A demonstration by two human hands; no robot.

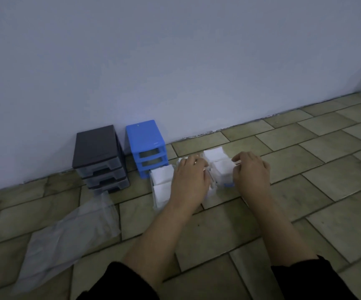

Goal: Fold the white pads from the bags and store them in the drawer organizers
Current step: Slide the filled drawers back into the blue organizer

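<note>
Left hand [189, 176] and right hand [252, 172] pinch drawer [220, 169] sides; long axis toward wall.

A: What sort of place is shown?
B: A plain indoor room, probably domestic, though that cannot be told for certain. The floor [305, 169] is laid with greenish-beige tiles in a staggered pattern with dark grout lines.

A: What else marks it?
B: A bare pale wall [175, 61] meets the floor's far edge. Against it stand two small plastic units: a dark drawer organizer [98, 156] and a blue drawer organizer [146, 146].
</note>
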